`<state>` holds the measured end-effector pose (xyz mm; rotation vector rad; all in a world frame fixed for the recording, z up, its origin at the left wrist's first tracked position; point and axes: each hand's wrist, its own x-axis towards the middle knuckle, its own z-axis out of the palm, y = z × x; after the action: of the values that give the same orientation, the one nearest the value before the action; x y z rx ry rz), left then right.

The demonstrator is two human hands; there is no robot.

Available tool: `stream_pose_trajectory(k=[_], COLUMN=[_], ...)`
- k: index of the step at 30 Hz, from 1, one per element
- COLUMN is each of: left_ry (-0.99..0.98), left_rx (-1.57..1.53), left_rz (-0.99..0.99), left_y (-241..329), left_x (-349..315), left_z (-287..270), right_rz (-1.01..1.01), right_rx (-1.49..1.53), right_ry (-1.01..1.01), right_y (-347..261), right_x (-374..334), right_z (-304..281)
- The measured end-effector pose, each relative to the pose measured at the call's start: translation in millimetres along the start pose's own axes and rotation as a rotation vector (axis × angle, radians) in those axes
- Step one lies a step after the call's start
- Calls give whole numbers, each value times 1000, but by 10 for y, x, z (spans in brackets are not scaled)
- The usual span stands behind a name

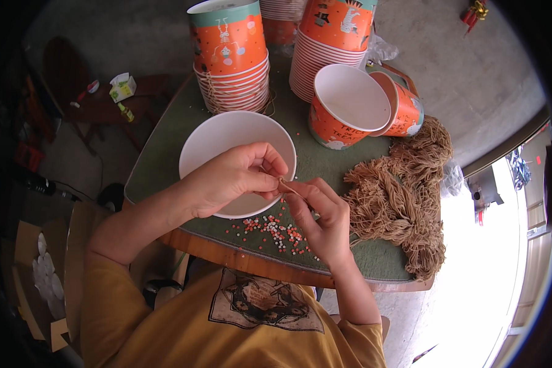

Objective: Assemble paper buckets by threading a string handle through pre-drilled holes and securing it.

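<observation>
My left hand (242, 175) and my right hand (322, 214) meet over the near right rim of a white-lined paper bucket (205, 138). A short end of tan cord (289, 187) shows at the fingertips, and both hands are closed in a pinch on it. The rest of that strand is hidden by the fingers. Small orange and white discs (279, 234) lie scattered on the table just below my hands. To the right spreads a heap of loose tan cords (389, 208).
The green-topped table (159, 162) carries a left stack of orange buckets (230, 52) and a right stack (331, 55). One bucket (340, 119) stands upright beside another lying tilted (408, 113). An open cardboard box (27, 264) sits at lower left; a chair (141, 89) stands behind.
</observation>
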<state>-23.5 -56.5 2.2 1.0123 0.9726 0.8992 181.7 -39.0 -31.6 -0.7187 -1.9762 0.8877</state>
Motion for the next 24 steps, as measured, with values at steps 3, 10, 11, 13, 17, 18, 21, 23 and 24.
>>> stream_pose_trajectory(k=[3, 10, 11, 13, 17, 18, 21, 23, 24], left_ry=[0, 63, 62, 73, 66, 60, 51, 49, 51], left_rx=[46, 472, 474, 553, 518, 524, 537, 544, 575], left_rz=[12, 243, 244, 276, 246, 256, 276, 288, 307], left_y=[-1, -36, -43, -52, -79, -81, -75, -74, -77], left_x=[10, 16, 14, 14, 17, 18, 12, 7, 4], left_z=[2, 89, 96, 102, 88, 84, 83, 81, 77], right_rz=[95, 339, 289, 196, 90, 90, 113, 90, 88], right_rx=[75, 516, 260, 49, -204, -203, -204, -159, -159], right_ry=[-66, 35, 15, 58, 102, 101, 68, 122, 121], right_y=[10, -19, 7, -57, -113, -123, -125, -102, -108], right_x=[-9, 55, 78, 121, 163, 162, 152, 148, 151], right_z=[-26, -44, -17, 32, 51, 49, 49, 84, 82])
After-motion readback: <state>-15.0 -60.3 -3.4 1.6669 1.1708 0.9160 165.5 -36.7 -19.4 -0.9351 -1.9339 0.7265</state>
